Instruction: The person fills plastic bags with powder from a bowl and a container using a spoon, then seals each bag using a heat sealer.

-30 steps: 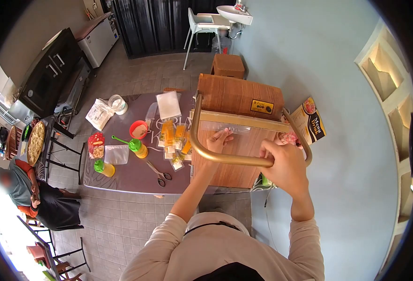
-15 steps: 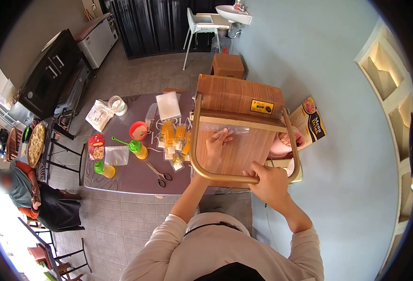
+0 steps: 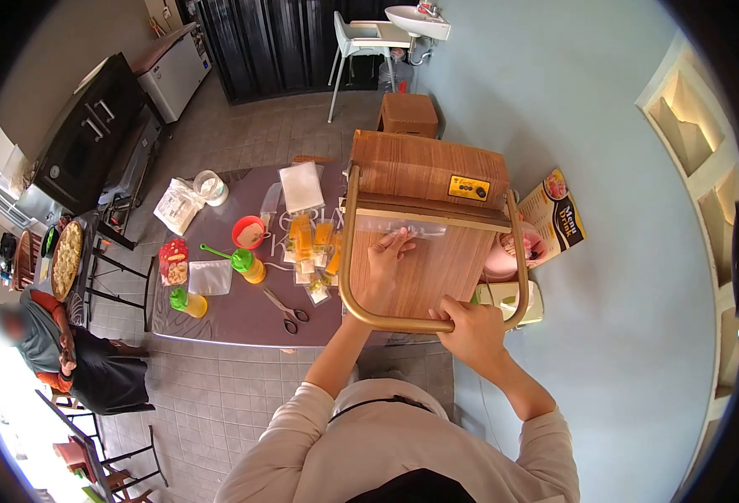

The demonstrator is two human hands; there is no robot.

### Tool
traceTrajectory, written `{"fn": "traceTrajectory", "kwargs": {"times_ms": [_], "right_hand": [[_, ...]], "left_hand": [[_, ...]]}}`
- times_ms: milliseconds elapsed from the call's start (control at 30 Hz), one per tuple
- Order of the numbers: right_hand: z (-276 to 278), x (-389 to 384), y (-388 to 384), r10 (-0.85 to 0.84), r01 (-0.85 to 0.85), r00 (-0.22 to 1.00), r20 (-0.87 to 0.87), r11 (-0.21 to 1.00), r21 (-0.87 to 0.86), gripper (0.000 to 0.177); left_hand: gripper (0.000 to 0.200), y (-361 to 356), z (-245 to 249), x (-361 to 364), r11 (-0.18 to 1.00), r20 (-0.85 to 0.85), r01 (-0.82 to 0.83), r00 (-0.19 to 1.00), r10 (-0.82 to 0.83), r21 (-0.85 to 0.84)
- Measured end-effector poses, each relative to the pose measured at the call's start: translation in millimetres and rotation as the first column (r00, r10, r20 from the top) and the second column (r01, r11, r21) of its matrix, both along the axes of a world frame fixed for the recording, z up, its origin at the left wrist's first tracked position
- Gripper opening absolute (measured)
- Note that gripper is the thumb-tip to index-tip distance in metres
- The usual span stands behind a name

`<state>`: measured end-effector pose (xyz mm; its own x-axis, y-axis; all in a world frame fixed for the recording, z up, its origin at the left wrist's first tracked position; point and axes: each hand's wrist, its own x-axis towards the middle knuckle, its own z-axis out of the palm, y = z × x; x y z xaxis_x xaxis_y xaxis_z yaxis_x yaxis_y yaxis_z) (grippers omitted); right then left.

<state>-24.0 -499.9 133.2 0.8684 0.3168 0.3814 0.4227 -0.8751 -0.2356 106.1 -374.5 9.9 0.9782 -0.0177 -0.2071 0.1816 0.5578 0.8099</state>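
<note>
A wood-patterned machine (image 3: 426, 168) with a yellow control label (image 3: 470, 189) stands on the dark table. My right hand (image 3: 472, 334) is wrapped round the front bar of its gold-coloured handle (image 3: 346, 260). Inside the handle's frame, my left hand (image 3: 392, 253) lies over the wooden plate (image 3: 445, 272), fingers bent together at the lower edge of a clear plastic bag (image 3: 424, 229). The bag's upper edge is at the machine's front strip. Left of the machine lie several small packets with orange contents (image 3: 304, 243).
Scissors (image 3: 290, 314), green-capped bottles (image 3: 248, 266), a red bowl (image 3: 249, 232), clear bags (image 3: 302, 188) and a jar (image 3: 210, 189) are on the table. Right are a menu board (image 3: 554, 214) and pink container (image 3: 537, 245). A person (image 3: 51, 344) stands far left.
My right hand has shifted slightly left and up in view, along with the handle's front bar. My left hand stays at the bag's edge.
</note>
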Motion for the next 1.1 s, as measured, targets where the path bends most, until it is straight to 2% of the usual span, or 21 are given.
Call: {"fn": "traceTrajectory", "kwargs": {"times_ms": [167,1100], "right_hand": [[-4.3,0.1,0.0,0.008,-0.008,1.0,-0.006,1.0,0.028,0.025],[-3.8,-0.1,0.6,-0.006,0.007,1.0,-0.029,1.0,0.01,0.024]], "left_hand": [[0.025,0.1,-1.1,-0.8,1.0,0.039,0.005,0.999,-0.004,-0.013],[0.023,-0.1,3.2,-7.7,1.0,0.0,-0.003,1.0,0.003,-0.006]]}}
